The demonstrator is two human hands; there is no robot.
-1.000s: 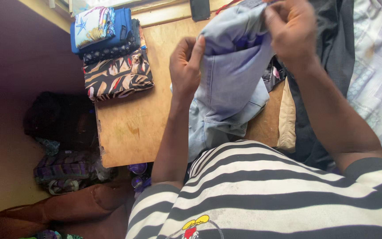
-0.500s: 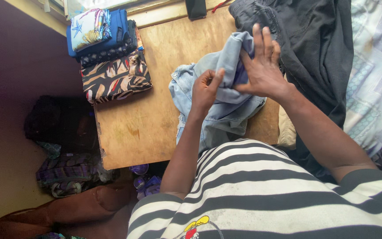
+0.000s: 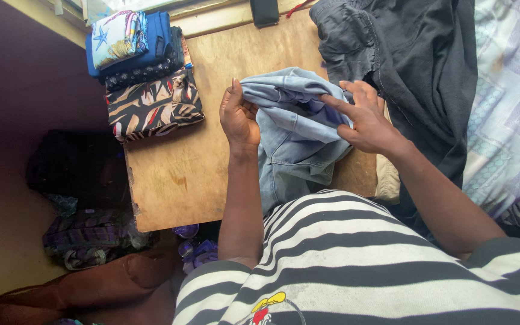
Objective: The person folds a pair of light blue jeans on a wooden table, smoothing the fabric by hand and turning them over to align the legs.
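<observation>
A folded stack (image 3: 142, 66) sits at the desk's (image 3: 176, 180) far left corner. The left hand (image 3: 238, 117) and right hand (image 3: 365, 120) both pinch a light denim garment (image 3: 293, 129), half folded; dark clothes (image 3: 416, 54) wait unfolded.

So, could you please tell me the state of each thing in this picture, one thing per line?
Left hand: gripping the denim's left edge.
Right hand: pinching the denim's right side.
Light blue denim garment: bunched, partly folded, held over the table.
Stack of clothes: folded, piled at the table's corner.
Dark garment: unfolded, crumpled.
Patterned sheet: spread out, rumpled.
Wooden table: flat, partly covered.
</observation>
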